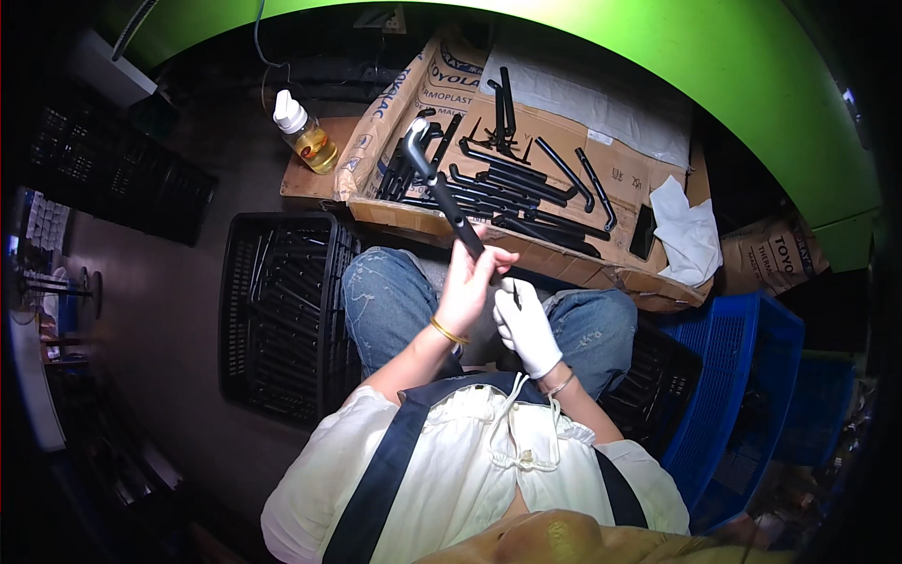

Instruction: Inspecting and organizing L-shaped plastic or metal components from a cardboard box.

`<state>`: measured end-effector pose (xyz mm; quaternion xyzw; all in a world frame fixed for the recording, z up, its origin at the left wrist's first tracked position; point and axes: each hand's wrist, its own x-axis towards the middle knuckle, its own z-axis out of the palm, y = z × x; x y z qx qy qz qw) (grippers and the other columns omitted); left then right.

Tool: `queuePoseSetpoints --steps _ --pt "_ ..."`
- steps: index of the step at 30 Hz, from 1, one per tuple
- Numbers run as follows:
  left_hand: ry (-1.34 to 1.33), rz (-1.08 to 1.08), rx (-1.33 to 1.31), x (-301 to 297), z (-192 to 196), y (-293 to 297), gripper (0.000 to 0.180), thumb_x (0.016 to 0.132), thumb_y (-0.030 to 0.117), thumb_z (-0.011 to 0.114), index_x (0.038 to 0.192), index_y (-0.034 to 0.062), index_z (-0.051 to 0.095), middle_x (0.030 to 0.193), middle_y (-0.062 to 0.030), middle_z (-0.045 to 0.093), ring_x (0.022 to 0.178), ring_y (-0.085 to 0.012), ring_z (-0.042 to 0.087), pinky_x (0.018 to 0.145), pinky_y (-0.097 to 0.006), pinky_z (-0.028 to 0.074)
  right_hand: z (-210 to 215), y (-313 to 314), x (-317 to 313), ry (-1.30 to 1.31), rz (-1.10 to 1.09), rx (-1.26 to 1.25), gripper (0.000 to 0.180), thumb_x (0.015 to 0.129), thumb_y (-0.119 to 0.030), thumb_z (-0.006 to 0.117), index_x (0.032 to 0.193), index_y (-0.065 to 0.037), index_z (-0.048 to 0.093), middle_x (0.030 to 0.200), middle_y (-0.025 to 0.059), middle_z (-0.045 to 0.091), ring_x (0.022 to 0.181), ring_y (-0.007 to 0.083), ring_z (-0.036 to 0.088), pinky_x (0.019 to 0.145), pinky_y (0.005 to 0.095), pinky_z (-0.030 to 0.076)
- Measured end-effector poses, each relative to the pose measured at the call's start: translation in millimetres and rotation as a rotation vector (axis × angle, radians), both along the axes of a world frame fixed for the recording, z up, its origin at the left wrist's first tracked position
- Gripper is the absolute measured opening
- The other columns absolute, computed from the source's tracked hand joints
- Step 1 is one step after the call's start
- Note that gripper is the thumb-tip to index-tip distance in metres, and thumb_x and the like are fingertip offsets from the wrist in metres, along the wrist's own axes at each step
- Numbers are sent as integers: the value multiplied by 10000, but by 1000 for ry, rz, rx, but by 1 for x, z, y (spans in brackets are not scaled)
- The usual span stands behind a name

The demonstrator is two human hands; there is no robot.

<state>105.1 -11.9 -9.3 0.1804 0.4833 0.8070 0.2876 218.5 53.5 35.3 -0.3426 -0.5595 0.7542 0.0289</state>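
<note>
My left hand (pixel 464 287), bare with a gold bangle at the wrist, is closed round the lower end of a black plastic handle (pixel 455 214). The handle slants up and away to the left, and its hooked top shines in the light. Close beside it on the right, my right hand (pixel 528 331) wears a white glove. Its fingers are curled round a thin dark tool (pixel 516 295), of which only a short piece shows, so I cannot tell its kind. Many similar black handles (pixel 507 188) lie in the cardboard tray in front of me.
The cardboard tray (pixel 418 218) spans the front, with a white cloth (pixel 683 230) and a dark phone-like slab (pixel 643 232) at its right. A bottle of yellow liquid (pixel 315 148) stands left. Black crates (pixel 279 218) flank my knees; blue crates (pixel 719 376) stand right. A green machine edge (pixel 742 85) overhangs.
</note>
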Motion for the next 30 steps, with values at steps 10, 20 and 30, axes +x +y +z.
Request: queuePoseSetpoints --steps 10,20,30 --pt "-356 -423 67 0 43 -36 542 1034 226 490 1516 94 277 1019 -30 535 694 -60 463 584 -206 382 48 37 39 -24 312 647 203 982 -103 455 1058 -9 618 809 135 598 688 282 619 652 365 502" --pt "-336 -295 -168 25 74 -33 505 1081 387 292 1421 58 467 702 -27 540 411 -33 355 360 -168 275 74 31 25 198 580 1223 200 799 -137 658 972 -53 601 900 94 581 708 277 654 568 378 526" --pt "-303 -296 -271 24 80 -35 471 1078 362 319 1377 53 511 821 8 606 488 -10 434 383 -133 310 76 32 19 177 700 1285 259 738 -156 721 955 -69 609 842 79 590 683 252 658 562 374 535"
